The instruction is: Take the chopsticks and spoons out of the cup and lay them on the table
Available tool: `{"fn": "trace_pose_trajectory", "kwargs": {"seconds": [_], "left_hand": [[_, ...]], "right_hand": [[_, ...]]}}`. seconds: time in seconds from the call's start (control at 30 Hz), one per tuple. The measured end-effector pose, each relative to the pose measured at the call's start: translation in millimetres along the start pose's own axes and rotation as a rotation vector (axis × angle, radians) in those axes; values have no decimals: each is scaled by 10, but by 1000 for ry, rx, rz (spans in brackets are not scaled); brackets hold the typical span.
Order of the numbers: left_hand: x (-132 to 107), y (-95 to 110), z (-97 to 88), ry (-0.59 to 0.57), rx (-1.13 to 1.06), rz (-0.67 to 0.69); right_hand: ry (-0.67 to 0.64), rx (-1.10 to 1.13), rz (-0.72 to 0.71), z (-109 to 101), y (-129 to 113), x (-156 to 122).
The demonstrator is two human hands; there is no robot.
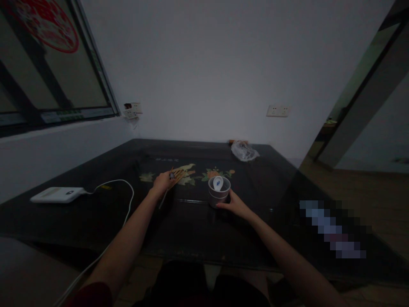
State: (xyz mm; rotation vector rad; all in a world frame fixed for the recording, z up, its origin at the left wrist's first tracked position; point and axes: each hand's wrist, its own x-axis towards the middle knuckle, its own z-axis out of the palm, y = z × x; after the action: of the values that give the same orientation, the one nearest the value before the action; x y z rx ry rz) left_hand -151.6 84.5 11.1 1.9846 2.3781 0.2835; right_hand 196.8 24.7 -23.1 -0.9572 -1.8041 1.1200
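Observation:
My left hand (162,184) is closed around a bundle of chopsticks (179,175), which fan out to the right just over the dark tabletop. A pale, thin end sticks out below that hand. To the right, my right hand (236,205) grips the side of a light grey cup (218,197), its thumb low on the front. The cup stands upright on the table. Inside it rests a white spoon (218,183) with a blue mark, its end rising above the rim.
The glossy black table (188,221) has a painted flower pattern. A white power bank (57,195) with a white cable (131,192) lies at left. A crumpled clear plastic bag (244,151) sits by the wall. A blurred-out object (332,230) lies at right.

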Motion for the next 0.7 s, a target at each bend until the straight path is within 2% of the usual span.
{"fn": "trace_pose_trajectory", "kwargs": {"seconds": [0.27, 0.7], "left_hand": [[31, 36, 22, 15, -75, 15], [-59, 90, -20, -14, -32, 3]], "right_hand": [[18, -15, 4, 3, -22, -8], [24, -24, 9, 7, -50, -10]]}}
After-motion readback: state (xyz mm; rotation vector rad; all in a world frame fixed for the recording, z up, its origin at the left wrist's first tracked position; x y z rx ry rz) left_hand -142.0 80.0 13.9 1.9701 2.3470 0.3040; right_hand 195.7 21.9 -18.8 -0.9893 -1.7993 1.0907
